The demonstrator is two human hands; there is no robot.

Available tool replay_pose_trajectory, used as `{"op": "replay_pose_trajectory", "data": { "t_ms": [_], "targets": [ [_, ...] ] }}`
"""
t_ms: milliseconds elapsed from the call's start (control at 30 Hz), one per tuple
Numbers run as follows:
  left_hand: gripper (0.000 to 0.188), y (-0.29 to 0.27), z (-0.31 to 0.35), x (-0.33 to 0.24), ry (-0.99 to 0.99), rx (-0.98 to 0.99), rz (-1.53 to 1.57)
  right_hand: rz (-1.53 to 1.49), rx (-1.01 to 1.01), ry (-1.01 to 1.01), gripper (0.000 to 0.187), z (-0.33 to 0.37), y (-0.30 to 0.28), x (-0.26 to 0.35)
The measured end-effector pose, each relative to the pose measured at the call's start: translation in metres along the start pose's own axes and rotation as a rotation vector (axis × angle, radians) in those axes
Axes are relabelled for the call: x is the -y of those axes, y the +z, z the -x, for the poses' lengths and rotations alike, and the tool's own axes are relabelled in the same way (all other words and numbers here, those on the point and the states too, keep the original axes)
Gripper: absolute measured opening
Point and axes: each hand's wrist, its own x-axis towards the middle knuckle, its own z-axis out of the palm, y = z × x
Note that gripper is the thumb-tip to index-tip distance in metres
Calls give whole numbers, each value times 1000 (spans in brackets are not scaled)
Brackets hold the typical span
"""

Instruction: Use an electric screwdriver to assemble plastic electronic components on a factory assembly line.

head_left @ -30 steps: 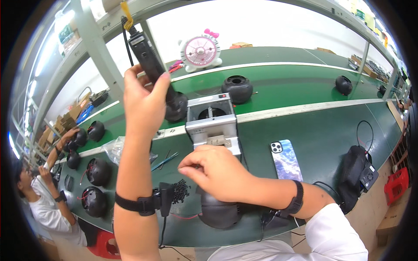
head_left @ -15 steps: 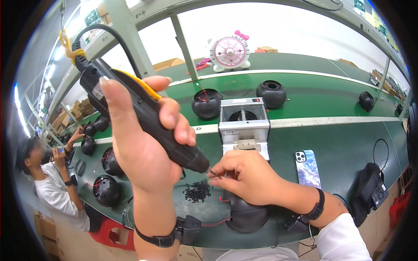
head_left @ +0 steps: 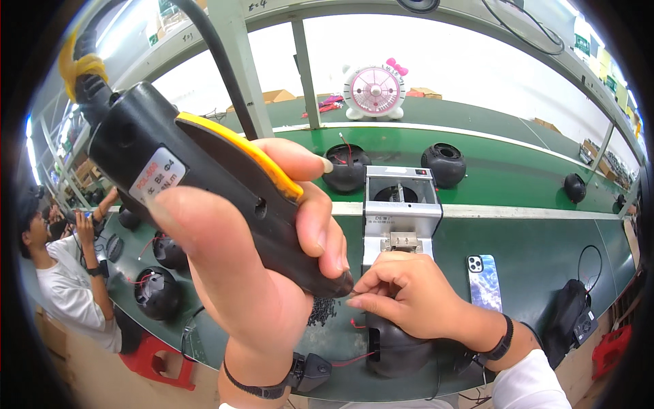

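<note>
A black electric screwdriver (head_left: 218,184) with a yellow lever slants down to the right, and my left hand (head_left: 252,266) is wrapped round its body. Thumb and forefinger of my right hand (head_left: 426,300) pinch together right at the tool's nose. Whatever they hold there is too small to make out. Below my right hand sits a round black housing (head_left: 402,354), partly covered by it, with a red wire leading off to the left. Small black screws (head_left: 321,312) lie heaped on the green bench (head_left: 453,235), partly behind my left hand.
Beyond my right hand stands a silver screw-feeder machine (head_left: 402,228). More round black housings (head_left: 346,167) rest along the bench. A phone (head_left: 484,283) and a black pouch (head_left: 569,307) lie to the right. A pink-and-white fan (head_left: 375,92) stands behind. Another person (head_left: 68,279) works at far left.
The screwdriver and my left hand have come nearer the camera and look larger. The tool's nose has closed up to my right fingertips, hiding most of the bit. The view has shifted slightly.
</note>
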Motion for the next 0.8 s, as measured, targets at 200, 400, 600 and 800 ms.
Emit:
{"op": "replay_pose_trajectory", "data": {
  "t_ms": [200,400,600,800],
  "targets": [
    [96,-2,1,4,-26,26,-147,-24,48,-65,12,-3,1,-2],
    [112,8,-2,20,-190,-76,82,-10,43,-48,26,-2,2,-11],
    [111,10,4,21,-195,-79,181,-114,-25,46,36,-3,1,-17],
    [109,8,7,37,-221,31,233,-138,-50,94,30,-3,0,-14]
  ]
}}
